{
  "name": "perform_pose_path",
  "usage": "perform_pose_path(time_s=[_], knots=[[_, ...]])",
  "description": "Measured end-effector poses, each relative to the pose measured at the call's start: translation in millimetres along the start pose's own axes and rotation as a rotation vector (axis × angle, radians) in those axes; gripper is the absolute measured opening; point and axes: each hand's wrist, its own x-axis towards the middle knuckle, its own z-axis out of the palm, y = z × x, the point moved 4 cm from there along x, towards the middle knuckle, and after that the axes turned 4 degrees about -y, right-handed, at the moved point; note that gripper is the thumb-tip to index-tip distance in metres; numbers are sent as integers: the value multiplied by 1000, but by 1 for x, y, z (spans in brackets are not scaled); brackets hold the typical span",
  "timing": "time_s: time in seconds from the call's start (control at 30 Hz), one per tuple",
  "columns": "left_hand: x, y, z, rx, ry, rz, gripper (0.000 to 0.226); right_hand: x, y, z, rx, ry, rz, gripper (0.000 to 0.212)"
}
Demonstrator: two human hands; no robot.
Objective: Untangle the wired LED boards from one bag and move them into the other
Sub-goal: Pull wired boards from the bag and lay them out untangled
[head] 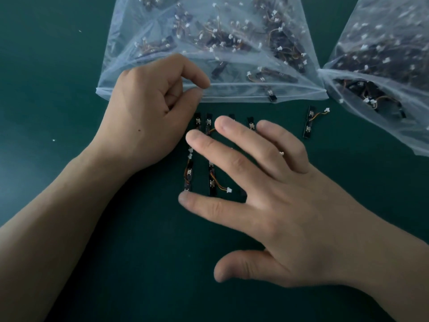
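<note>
Two clear plastic bags lie on a dark green table. The middle bag (148,24) holds scattered black LED boards with white connectors; its mouth faces me. The right bag (392,54) is packed with a dense tangle of boards. Several loose boards (212,182) lie in rows between my hands, and one board (310,122) with an orange wire lies apart near the right bag. My left hand (148,108) rests at the middle bag's mouth, thumb and forefinger curled together at the rim (255,91). My right hand (267,187) hovers spread and flat over the loose boards, hiding some.
The green table (69,66) stretches bare to the left, with a few white specks (53,140). One board (271,96) pokes out at the middle bag's rim. The right bag's open mouth (371,101) spills boards toward the table's right edge.
</note>
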Motion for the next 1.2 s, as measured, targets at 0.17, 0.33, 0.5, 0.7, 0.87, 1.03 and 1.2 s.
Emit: perform_pose_path(time_s=[0.17, 0.33, 0.5, 0.7, 0.87, 1.03, 1.2], knots=[[1, 0, 1, 4, 3, -9, 13, 0, 1, 2, -32, -41, 15, 77], [1, 1, -1, 17, -11, -20, 18, 1, 6, -7, 79, 52, 13, 70], [0, 4, -3, 37, -4, -36, 25, -10, 53, -25, 191, 239, 141, 38], [0, 6, -4, 40, -23, -33, 29, -14, 57, -19, 234, 198, 116, 34], [-1, 6, -4, 35, -24, -39, 26, -10, 51, -13, 230, 113, 81, 36], [-1, 4, -2, 46, -29, -18, 22, -12, 54, -12, 316, 141, 113, 36], [-3, 4, -1, 36, -73, -24, 16, -15, 62, -16, 361, 237, 257, 38]])
